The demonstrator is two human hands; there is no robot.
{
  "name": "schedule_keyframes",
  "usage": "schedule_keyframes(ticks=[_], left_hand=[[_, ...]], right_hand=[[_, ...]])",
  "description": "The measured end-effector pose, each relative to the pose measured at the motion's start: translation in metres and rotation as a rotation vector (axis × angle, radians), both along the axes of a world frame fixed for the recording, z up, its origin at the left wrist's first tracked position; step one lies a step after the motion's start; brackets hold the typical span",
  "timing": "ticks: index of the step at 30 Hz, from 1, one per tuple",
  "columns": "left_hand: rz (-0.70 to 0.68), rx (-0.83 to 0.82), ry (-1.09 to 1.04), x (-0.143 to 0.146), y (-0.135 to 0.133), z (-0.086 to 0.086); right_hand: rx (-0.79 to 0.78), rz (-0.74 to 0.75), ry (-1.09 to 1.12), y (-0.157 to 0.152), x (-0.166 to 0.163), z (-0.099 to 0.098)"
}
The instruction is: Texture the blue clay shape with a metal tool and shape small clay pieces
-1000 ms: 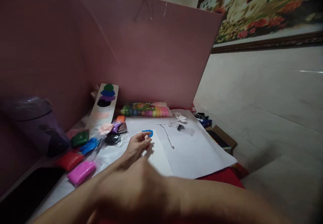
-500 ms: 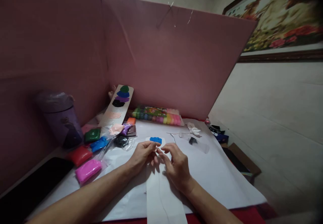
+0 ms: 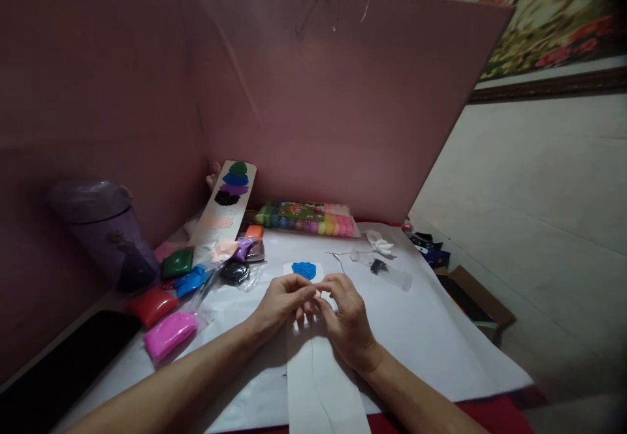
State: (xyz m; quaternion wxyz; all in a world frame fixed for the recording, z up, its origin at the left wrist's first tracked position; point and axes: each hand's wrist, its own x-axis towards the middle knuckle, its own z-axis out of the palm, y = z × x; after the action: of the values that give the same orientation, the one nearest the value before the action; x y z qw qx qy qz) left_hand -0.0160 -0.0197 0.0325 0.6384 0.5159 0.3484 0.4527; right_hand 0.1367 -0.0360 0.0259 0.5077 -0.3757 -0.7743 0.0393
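My left hand (image 3: pixel 287 300) and my right hand (image 3: pixel 349 316) meet over a long white card (image 3: pixel 321 382), fingertips together. Both are closed in a pinch around a small pale lump (image 3: pixel 318 294), which looks like modelling clay and is mostly hidden by the fingers. Just beyond them, textured blue clay (image 3: pixel 304 270) covers part of the card's far end. A thin curved line runs down the card toward me. Right of the blue clay lies a slim metal tool (image 3: pixel 339 263).
Bagged clay, such as the pink pack (image 3: pixel 170 336) and red pack (image 3: pixel 151 303), lies left beside a purple tumbler (image 3: pixel 110 238). A decorated card (image 3: pixel 230 192) leans behind. At the back sits a multicoloured clay pack (image 3: pixel 308 219); crumpled white material (image 3: pixel 379 243) lies to the right.
My fingertips have come together, the right hand's fingers closing on the pale lump beside the left's. The camera view has shifted slightly, showing more of the blue clay.
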Motion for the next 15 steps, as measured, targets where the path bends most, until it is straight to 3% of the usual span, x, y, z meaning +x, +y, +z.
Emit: schedule_keyframes(ticks=[6, 15], left_hand=[[0.025, 0.026, 0.067, 0.0013, -0.0008, -0.0005], [0.051, 0.002, -0.094, -0.0009, -0.0031, 0.0016]], right_hand=[[-0.045, 0.057, 0.003, 0.0014, 0.0006, -0.0057], [-0.139, 0.052, 0.022, 0.0013, 0.0018, -0.0021]])
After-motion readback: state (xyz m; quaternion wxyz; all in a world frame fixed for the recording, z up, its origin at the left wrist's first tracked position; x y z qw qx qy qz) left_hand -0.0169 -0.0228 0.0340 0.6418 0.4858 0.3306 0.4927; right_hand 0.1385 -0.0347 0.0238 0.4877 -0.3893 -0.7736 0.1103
